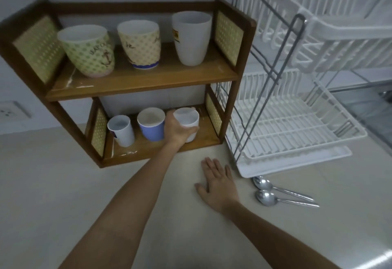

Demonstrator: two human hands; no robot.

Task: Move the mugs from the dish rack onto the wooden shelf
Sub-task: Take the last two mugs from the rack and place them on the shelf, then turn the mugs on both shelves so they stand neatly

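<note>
From the head view the left hand (pixel 177 127) was clamped round the upright white mug (pixel 188 123) on the wooden shelf's (pixel 146 82) lower tier, right of the blue mug (pixel 151 127), while the right hand (pixel 218 184) lay flat, fingers spread, on the bench (pixel 63 184).

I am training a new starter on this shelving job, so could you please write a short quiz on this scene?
1. How many mugs stand on the top board of the wooden shelf?
2. True or false: the right hand holds a spoon.
3. Which mug does the left hand grip: A blue, B white, C patterned?

Key: 1. three; 2. false, it lies flat on the counter; 3. B, the white mug on the bottom board.
</note>
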